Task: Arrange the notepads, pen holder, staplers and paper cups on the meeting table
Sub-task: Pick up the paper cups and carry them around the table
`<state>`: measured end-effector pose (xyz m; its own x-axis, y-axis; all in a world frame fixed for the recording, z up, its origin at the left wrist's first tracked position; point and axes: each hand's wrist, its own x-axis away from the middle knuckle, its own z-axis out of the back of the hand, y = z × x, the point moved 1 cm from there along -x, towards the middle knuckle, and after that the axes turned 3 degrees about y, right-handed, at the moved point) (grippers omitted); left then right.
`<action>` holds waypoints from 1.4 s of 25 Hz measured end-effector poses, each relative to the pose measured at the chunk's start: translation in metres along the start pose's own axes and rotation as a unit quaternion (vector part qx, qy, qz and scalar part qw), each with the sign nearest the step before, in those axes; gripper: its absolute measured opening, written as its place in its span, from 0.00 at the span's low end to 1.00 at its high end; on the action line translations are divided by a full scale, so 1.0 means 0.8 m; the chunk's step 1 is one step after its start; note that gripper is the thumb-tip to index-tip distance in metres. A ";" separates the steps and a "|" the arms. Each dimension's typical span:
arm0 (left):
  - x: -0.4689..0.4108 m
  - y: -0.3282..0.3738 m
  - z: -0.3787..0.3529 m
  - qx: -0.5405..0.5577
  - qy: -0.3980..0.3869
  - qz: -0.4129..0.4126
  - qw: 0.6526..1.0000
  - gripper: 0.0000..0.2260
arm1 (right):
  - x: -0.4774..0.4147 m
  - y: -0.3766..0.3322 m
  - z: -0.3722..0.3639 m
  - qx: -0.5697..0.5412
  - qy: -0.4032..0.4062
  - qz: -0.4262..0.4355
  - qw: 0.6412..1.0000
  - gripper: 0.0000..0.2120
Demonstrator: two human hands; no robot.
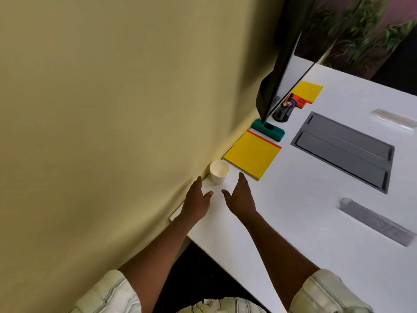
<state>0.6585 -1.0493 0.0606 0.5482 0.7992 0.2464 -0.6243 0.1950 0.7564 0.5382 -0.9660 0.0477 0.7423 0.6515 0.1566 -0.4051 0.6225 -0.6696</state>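
Observation:
A white paper cup stands upright near the wall edge of the white meeting table. My left hand and my right hand hover just short of it, one on each side, fingers apart, holding nothing. Beyond the cup lies a yellow notepad with a red strip. A teal stapler sits past it, then a black mesh pen holder with pens. An orange stapler and a second yellow notepad lie farthest back.
A dark monitor leans over the teal stapler and pen holder. A grey cable hatch is set into the table at the right, with a grey strip nearer me. The yellow wall borders the table's left edge.

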 end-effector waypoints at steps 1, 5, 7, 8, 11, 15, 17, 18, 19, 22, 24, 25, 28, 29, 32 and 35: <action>-0.012 0.003 -0.006 -0.001 -0.003 0.013 1.000 0.30 | -0.015 0.002 -0.001 -0.005 -0.010 -0.004 1.000 0.42; -0.052 0.003 -0.021 -0.011 -0.026 0.044 0.999 0.30 | -0.064 0.006 -0.010 -0.029 -0.035 -0.004 0.999 0.46; -0.070 0.004 -0.026 -0.018 -0.034 0.056 0.998 0.31 | -0.085 0.010 -0.015 -0.026 -0.046 0.011 0.999 0.47; -0.077 0.005 -0.028 -0.024 -0.037 0.061 0.997 0.32 | -0.094 0.010 -0.017 -0.022 -0.055 0.018 0.998 0.47; -0.094 0.005 -0.033 -0.030 -0.045 0.067 0.996 0.34 | -0.115 0.009 -0.025 -0.038 -0.069 0.018 0.997 0.48; -0.108 0.008 -0.039 0.008 -0.058 0.046 0.997 0.29 | -0.121 0.011 -0.037 -0.064 -0.072 0.032 0.995 0.50; -0.110 0.010 -0.040 0.012 -0.058 0.031 0.998 0.29 | -0.119 0.011 -0.041 -0.070 -0.051 0.044 0.995 0.46; -0.111 0.010 -0.041 0.003 -0.054 0.030 0.998 0.30 | -0.118 0.010 -0.042 -0.079 -0.033 0.046 0.995 0.43; -0.110 0.011 -0.042 -0.006 -0.053 0.030 0.998 0.31 | -0.116 0.010 -0.042 -0.089 -0.012 0.047 0.995 0.40; -0.105 0.012 -0.046 0.005 -0.048 0.032 0.998 0.30 | -0.105 0.005 -0.038 -0.103 0.026 0.052 0.993 0.36; -0.100 0.009 -0.045 0.005 -0.042 0.032 0.999 0.31 | -0.094 0.003 -0.033 -0.099 0.034 0.053 0.993 0.37; -0.097 0.007 -0.045 0.002 -0.043 0.026 0.999 0.31 | -0.087 0.003 -0.031 -0.099 0.038 0.053 0.993 0.38; -0.083 0.004 -0.038 0.016 -0.048 0.008 0.999 0.33 | -0.060 -0.002 -0.023 -0.110 0.064 0.049 0.991 0.35; -0.076 0.004 -0.036 0.022 -0.051 0.001 0.998 0.34 | -0.050 -0.004 -0.020 -0.114 0.072 0.049 0.990 0.34; -0.051 0.003 -0.024 0.021 -0.059 -0.049 0.997 0.38 | -0.011 -0.012 -0.012 -0.114 0.101 0.048 0.987 0.35; -0.016 0.001 -0.007 0.056 -0.066 -0.127 0.988 0.35 | 0.039 -0.027 -0.006 -0.115 0.132 0.030 0.984 0.34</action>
<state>0.6482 -1.0559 0.0545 0.7520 0.6497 0.1115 -0.3961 0.3102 0.8642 0.5726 -0.9614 0.0639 0.8460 0.5296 -0.0620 -0.3437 0.4526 -0.8228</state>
